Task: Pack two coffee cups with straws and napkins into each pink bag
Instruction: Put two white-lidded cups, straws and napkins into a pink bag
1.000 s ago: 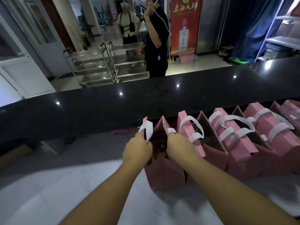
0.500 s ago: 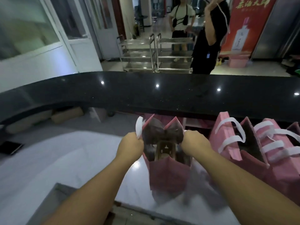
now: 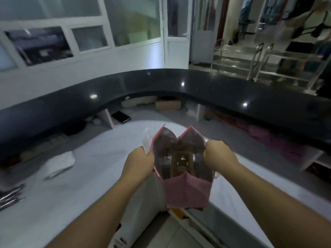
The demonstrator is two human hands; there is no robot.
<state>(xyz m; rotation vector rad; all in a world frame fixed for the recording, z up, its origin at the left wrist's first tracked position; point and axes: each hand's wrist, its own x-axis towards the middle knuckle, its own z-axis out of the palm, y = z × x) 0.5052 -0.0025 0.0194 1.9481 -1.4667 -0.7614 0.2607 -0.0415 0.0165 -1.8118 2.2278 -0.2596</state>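
I hold one pink paper bag [image 3: 187, 191] in the air in front of me, its mouth pulled wide. My left hand [image 3: 138, 162] grips the bag's left edge by its white handle [image 3: 146, 140]. My right hand [image 3: 219, 154] grips the right edge. Inside the bag sits a brown cardboard cup carrier [image 3: 180, 162]; what it holds is too dark and blurred to tell. The bag hangs above the front edge of the white counter [image 3: 86, 176].
A stack of white napkins [image 3: 60, 162] lies on the counter at left, with wrapped straws [image 3: 9, 198] at the far left edge. A raised curved black ledge [image 3: 197, 86] runs behind. Metal carts [image 3: 259, 59] and a person stand beyond at upper right.
I have lifted the bag away from the row of pink bags and swung it left with my view; the row is now out of sight. Both hands keep their grip.
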